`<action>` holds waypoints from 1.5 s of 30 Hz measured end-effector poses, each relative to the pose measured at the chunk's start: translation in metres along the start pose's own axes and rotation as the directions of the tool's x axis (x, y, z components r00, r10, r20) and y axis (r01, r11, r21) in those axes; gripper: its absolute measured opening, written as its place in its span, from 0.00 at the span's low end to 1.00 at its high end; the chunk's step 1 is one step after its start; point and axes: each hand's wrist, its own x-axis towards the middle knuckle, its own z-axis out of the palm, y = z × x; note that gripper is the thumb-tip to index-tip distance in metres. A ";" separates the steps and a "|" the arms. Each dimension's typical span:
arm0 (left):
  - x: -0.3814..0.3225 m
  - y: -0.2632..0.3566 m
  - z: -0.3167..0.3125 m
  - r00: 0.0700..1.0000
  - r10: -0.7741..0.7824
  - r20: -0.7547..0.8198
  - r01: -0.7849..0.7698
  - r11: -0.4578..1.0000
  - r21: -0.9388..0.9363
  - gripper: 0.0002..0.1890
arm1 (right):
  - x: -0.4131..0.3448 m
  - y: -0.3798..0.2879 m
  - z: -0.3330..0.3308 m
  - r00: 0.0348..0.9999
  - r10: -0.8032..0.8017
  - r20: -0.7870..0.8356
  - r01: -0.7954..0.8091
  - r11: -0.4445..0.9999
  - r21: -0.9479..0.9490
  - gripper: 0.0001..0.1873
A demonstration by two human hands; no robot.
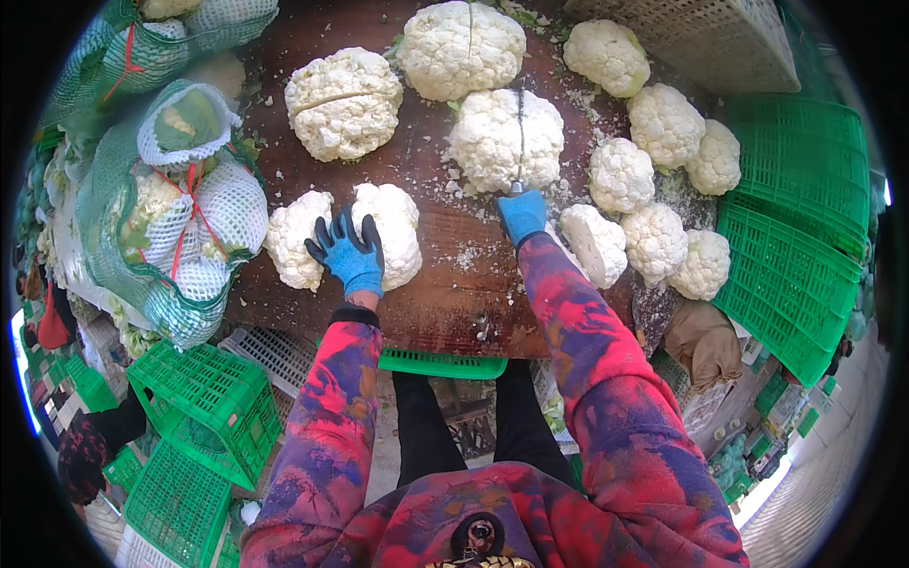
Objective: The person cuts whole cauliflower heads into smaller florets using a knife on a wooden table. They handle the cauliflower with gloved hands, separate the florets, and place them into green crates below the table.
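My left hand (349,252), in a blue glove with dark fingertips, is spread between two cauliflower pieces. Its fingers reach over the left piece (292,245), and the thumb lies against the right piece (396,234). In my right hand (522,215), also gloved, is a knife (520,153) whose thin blade points away from me. That blade runs edge-on along the middle of a cauliflower head (483,142); how deep it sits I cannot tell. Behind are a head with a cross cut (344,106) and a larger head with a short cut (454,53).
Several smaller cauliflowers (621,175) sit at the right of the brown table (454,312), which is strewn with crumbs. Green crates (788,263) stand beyond them. A net bag (170,220) of foam-wrapped cauliflowers is at left, above more green crates (206,405). A pale crate (710,42) stands at upper right.
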 end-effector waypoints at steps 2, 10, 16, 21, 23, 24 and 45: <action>-0.001 0.000 -0.002 0.995 -0.047 0.086 0.042 0.998 0.049 0.20 | -0.006 -0.008 -0.005 0.994 0.092 0.063 -0.090 0.995 -0.035 0.16; -0.002 -0.002 -0.001 1.000 -0.006 0.028 0.005 1.000 0.026 0.19 | -0.066 0.021 -0.004 0.963 0.135 0.232 -0.105 0.985 -0.138 0.15; -0.003 -0.008 0.005 0.999 0.024 -0.036 -0.023 0.999 0.025 0.19 | -0.079 0.058 0.047 0.994 0.022 0.108 -0.009 0.993 -0.115 0.15; -0.004 -0.009 0.007 0.998 0.032 -0.054 -0.031 0.999 0.018 0.20 | -0.142 0.109 -0.042 0.984 -0.097 0.147 0.102 0.994 -0.028 0.20; -0.003 -0.009 0.008 0.999 0.019 -0.037 -0.019 1.000 0.001 0.20 | -0.158 0.123 -0.093 0.997 -0.042 0.058 0.036 0.994 0.107 0.21; -0.003 -0.009 0.009 1.000 0.009 -0.019 -0.009 1.000 0.009 0.20 | -0.155 0.127 -0.121 0.982 -0.182 -0.046 0.179 0.982 -0.067 0.21; -0.005 -0.012 0.011 0.999 0.037 -0.035 -0.036 0.999 0.012 0.20 | 0.022 0.118 -0.239 0.992 -0.106 -0.064 0.064 0.883 -0.466 0.18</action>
